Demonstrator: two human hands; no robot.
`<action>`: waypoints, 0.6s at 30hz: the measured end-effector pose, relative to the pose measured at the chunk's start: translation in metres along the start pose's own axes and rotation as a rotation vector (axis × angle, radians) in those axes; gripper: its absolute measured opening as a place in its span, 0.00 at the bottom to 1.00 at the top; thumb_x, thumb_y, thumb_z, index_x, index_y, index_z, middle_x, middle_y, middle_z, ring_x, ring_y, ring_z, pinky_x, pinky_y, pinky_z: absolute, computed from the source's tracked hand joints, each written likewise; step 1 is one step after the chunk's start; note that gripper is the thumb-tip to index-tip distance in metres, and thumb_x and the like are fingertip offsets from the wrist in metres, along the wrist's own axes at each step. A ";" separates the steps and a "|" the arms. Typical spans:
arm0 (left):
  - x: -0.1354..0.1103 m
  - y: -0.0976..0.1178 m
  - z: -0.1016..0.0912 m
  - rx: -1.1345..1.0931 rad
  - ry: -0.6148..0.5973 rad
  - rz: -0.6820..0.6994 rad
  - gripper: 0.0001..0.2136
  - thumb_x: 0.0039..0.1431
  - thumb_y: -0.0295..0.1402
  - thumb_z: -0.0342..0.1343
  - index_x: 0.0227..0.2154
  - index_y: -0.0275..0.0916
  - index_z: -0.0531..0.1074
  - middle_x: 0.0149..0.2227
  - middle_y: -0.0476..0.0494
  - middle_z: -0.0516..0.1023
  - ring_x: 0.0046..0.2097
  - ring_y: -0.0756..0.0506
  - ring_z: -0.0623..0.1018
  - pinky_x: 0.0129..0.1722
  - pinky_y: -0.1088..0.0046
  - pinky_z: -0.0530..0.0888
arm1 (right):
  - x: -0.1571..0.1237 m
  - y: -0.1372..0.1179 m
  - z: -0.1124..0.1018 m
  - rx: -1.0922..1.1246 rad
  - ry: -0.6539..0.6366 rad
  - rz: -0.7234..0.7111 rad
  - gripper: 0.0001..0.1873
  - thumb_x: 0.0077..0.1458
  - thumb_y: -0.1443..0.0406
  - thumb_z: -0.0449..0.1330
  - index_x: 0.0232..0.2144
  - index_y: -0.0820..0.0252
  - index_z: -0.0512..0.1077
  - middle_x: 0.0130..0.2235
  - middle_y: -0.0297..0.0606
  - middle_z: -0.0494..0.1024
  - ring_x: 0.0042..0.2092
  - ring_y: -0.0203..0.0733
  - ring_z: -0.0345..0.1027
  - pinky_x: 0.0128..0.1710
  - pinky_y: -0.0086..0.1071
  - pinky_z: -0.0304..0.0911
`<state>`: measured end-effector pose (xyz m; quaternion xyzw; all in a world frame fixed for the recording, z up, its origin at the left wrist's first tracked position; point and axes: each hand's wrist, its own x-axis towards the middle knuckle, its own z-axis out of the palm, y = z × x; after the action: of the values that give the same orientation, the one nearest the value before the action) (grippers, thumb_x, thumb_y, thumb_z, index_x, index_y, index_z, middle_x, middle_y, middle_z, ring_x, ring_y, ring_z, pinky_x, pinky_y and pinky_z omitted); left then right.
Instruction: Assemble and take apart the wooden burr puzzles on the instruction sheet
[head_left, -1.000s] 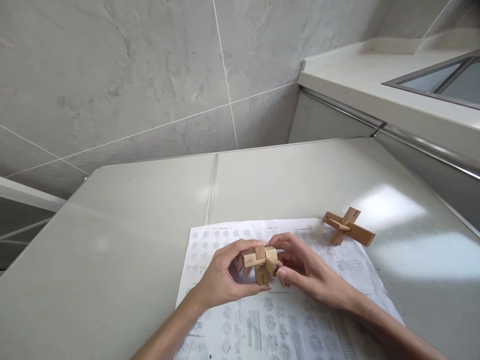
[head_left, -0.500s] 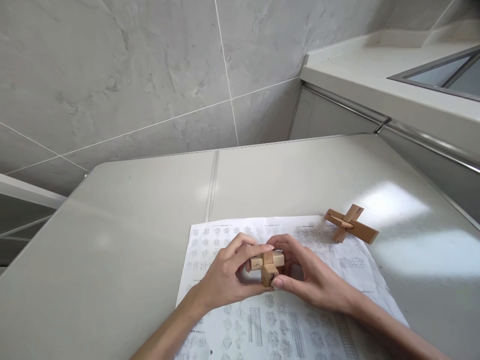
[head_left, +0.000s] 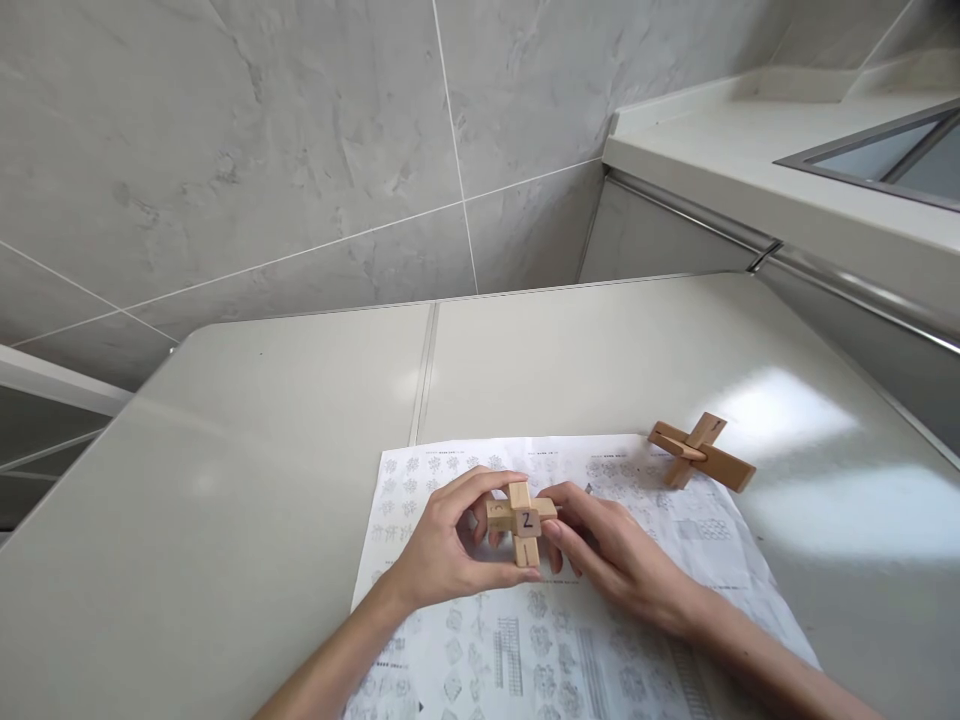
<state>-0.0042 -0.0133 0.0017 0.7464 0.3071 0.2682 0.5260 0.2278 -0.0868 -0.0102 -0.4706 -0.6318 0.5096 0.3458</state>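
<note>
A small light wooden cross-shaped puzzle (head_left: 523, 519) with a dark "Z" mark on its front block is held just above a printed sheet (head_left: 555, 640). My left hand (head_left: 442, 545) pinches its left side with thumb and fingers curled round it. My right hand (head_left: 611, 555) grips its right side with the fingertips. Both hands are closed on the puzzle.
A second, darker wooden cross puzzle (head_left: 701, 453) lies on the pale table (head_left: 262, 470) at the sheet's upper right corner. A grey tiled wall stands behind the table. A white counter (head_left: 750, 170) with a metal-framed sink runs along the right.
The puzzle has been turned in my hands, so the block marked "Z" now faces me. My right fingers have shifted from over the top to the right side.
</note>
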 end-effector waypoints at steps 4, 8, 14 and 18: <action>0.002 0.002 0.001 -0.017 -0.035 0.016 0.35 0.51 0.36 0.80 0.61 0.54 0.74 0.49 0.43 0.77 0.46 0.41 0.79 0.43 0.65 0.78 | 0.002 -0.007 -0.003 0.000 0.015 -0.011 0.18 0.78 0.52 0.50 0.42 0.55 0.72 0.35 0.37 0.77 0.34 0.43 0.70 0.35 0.36 0.64; 0.002 0.005 0.002 -0.023 -0.066 0.041 0.35 0.53 0.31 0.78 0.62 0.57 0.73 0.55 0.41 0.74 0.52 0.39 0.78 0.47 0.63 0.79 | 0.005 -0.011 -0.007 0.021 0.026 -0.062 0.22 0.78 0.50 0.50 0.35 0.55 0.71 0.38 0.39 0.77 0.38 0.45 0.71 0.37 0.37 0.66; -0.002 0.002 0.004 -0.029 -0.104 0.014 0.32 0.59 0.30 0.74 0.63 0.60 0.72 0.60 0.42 0.67 0.39 0.49 0.79 0.40 0.67 0.80 | 0.004 -0.011 -0.011 0.049 -0.009 -0.019 0.25 0.77 0.50 0.51 0.30 0.57 0.71 0.49 0.43 0.75 0.39 0.43 0.71 0.34 0.35 0.62; -0.004 0.003 0.003 -0.023 -0.096 0.022 0.32 0.59 0.28 0.74 0.63 0.61 0.73 0.60 0.42 0.66 0.37 0.51 0.79 0.38 0.69 0.80 | 0.004 -0.010 -0.012 0.080 -0.036 0.005 0.24 0.75 0.51 0.53 0.29 0.57 0.70 0.48 0.43 0.74 0.47 0.49 0.72 0.35 0.35 0.63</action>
<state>-0.0037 -0.0190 0.0032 0.7556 0.2702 0.2413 0.5458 0.2347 -0.0798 0.0025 -0.4486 -0.6158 0.5437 0.3519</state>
